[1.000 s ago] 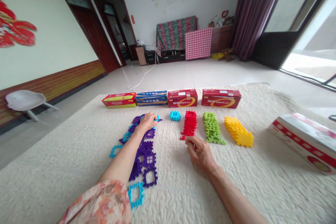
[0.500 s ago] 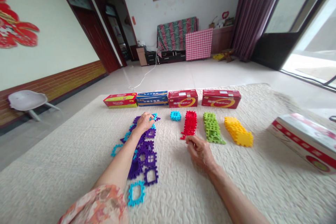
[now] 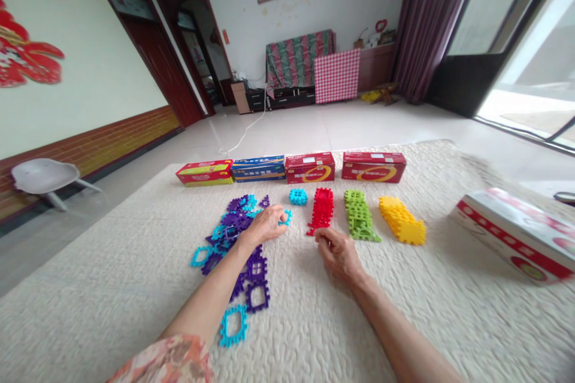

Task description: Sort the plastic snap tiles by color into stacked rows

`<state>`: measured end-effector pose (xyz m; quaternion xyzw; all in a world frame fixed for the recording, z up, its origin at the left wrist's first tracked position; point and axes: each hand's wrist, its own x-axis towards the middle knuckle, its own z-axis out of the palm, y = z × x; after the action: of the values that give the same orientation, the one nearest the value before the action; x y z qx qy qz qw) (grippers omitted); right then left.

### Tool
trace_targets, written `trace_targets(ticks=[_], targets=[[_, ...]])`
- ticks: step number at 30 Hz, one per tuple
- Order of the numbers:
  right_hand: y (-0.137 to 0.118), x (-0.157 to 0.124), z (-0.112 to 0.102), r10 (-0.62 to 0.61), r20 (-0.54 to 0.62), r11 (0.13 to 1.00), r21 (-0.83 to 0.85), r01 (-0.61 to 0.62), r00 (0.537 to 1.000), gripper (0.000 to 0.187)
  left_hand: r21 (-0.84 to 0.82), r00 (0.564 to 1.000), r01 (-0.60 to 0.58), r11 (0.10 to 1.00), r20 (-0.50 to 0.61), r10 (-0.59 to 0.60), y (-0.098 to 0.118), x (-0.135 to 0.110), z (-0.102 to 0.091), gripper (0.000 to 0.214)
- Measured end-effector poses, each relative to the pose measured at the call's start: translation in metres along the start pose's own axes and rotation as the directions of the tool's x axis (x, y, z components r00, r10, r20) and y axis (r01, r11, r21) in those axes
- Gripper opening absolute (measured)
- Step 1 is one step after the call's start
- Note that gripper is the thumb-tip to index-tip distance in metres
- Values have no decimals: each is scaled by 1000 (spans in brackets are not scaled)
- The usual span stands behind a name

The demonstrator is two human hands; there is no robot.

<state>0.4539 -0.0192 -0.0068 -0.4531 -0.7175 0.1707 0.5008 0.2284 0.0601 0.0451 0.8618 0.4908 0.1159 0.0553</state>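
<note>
My left hand (image 3: 268, 224) is closed on a light-blue plastic building piece (image 3: 287, 217), held just right of a mixed heap of purple pieces (image 3: 257, 268) and light-blue ones. A small light-blue stack (image 3: 297, 196) lies a little beyond it. Near the front end of a row of red pieces (image 3: 324, 204) rests my right hand (image 3: 338, 251), its fingers curled together; whether anything is inside them is hidden. Farther right lie a row of green pieces (image 3: 359, 215) and a row of yellow pieces (image 3: 402, 220). A loose light-blue frame piece (image 3: 234, 325) is nearest to me.
Across the far side of the quilted mat (image 3: 309, 329) stand a red-and-yellow box (image 3: 205, 173), a blue box (image 3: 259, 169) and two red boxes (image 3: 374, 167). A larger white-and-red box (image 3: 512, 239) sits at the right. Beyond the mat's left edge is a pale stool (image 3: 45, 176).
My left hand has moved right, off the heap, carrying a light-blue piece towards the small light-blue stack. The right hand stays by the red row. The view has shifted slightly.
</note>
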Motion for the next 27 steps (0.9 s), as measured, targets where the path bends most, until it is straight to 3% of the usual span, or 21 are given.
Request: trace_targets(ticks=[3, 8, 12, 15, 21, 27], targets=[[2, 0, 1, -6, -6, 1000, 6, 6, 1000, 19, -11, 997, -26, 1000, 67, 26, 10, 1, 8, 12], [5, 0, 2, 2, 6, 1000, 17, -2, 1000, 18, -67, 990, -72, 995, 115, 79, -1, 6, 6, 31], [4, 0, 2, -3, 3, 1000, 22, 3, 1000, 19, -103, 978, -140, 985, 142, 154, -7, 8, 5, 26], [2, 1, 1, 0, 2, 1000, 17, 0, 1000, 19, -132, 980, -126, 983, 138, 144, -11, 13, 1, 24], [0, 1, 0, 14, 11, 999, 35, -14, 1000, 20, -133, 995, -93, 987, -55, 86, -16, 53, -17, 34], [-5, 2, -2, 15, 5, 1000, 16, -15, 1000, 21, -76, 999, -27, 997, 16, 28, -11, 94, -15, 40]])
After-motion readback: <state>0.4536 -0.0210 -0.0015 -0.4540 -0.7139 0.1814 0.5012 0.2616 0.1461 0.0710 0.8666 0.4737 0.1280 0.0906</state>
